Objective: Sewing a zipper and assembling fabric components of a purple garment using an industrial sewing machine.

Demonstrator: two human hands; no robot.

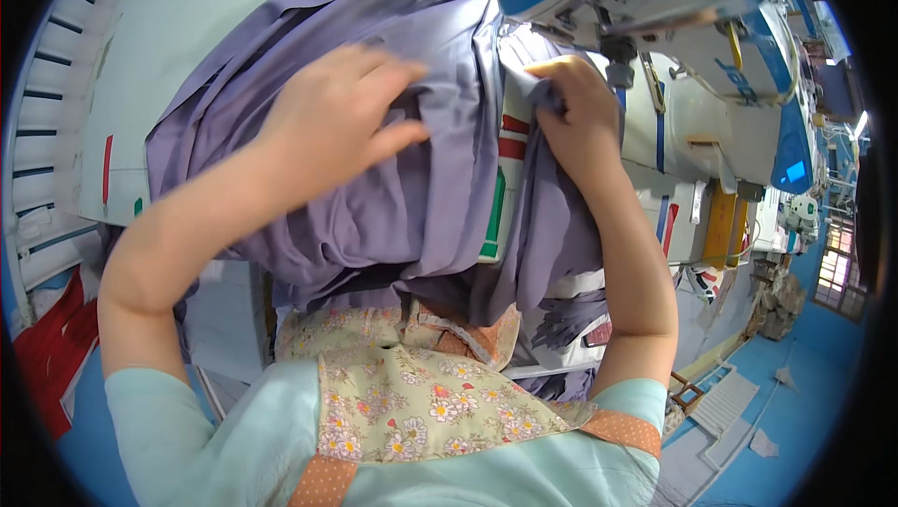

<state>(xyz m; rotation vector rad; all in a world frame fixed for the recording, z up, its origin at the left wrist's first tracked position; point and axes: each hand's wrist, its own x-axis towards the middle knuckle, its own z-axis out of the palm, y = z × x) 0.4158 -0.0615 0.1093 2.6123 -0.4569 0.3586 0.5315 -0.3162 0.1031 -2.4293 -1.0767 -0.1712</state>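
Note:
A large piece of purple fabric (374, 170) lies in folds over the white sewing table and hangs off its near edge. My left hand (341, 109) is over its middle, slightly blurred, with thumb and fingers apart and nothing between them. On the right, my right hand (582, 114) has its fingers curled on a narrower purple fabric part (552, 208), just below the needle area of the sewing machine (613, 44). A lit spot shows beside the fingertips of that hand. Whether the two fabric parts are joined there, I cannot tell.
The white machine head with blue stripes (748, 114) takes up the upper right. Red and green tape marks (494, 212) show on the table between the fabric parts. Red cloth (61, 348) hangs at the far left. More purple cloth (571, 320) lies below the table edge.

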